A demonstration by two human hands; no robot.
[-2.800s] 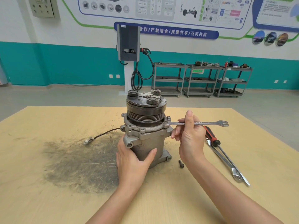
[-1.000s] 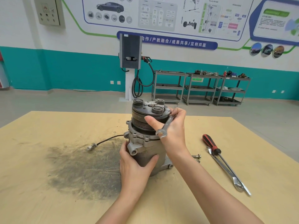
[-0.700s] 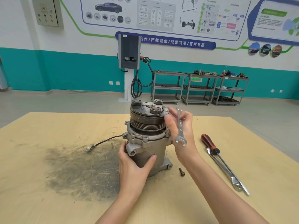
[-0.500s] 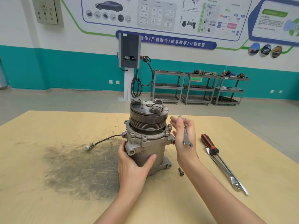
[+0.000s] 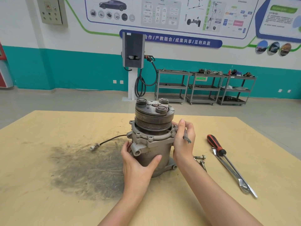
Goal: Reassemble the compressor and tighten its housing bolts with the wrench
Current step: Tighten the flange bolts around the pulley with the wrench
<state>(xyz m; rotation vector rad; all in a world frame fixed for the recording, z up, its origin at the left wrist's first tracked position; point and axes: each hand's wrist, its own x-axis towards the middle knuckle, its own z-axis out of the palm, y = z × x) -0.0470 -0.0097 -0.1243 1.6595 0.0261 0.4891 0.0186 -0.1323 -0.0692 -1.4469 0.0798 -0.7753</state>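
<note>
Centre of the frame, the compressor (image 5: 153, 137) stands upright on the wooden surface (image 5: 48, 201). The left hand (image 5: 138, 165) wraps the lower housing from the front, thumb splayed right, grip clasping the body. The right hand (image 5: 183, 141) rises at the flange's right edge, fingers curled around the wrench (image 5: 186, 138), whose open end pokes out. On the wall, upper frame, a blue banner (image 5: 171, 39) reads 合作/产教融合/成果共享/互利共赢.

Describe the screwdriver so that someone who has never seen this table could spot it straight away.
Start at the grey compressor standing upright mid-table, then look right past the person's right hand and the loose bolts. The screwdriver lies there, crossing a long silver wrench; its red-and-black handle is the only coloured thing among bare metal tools.
</note>
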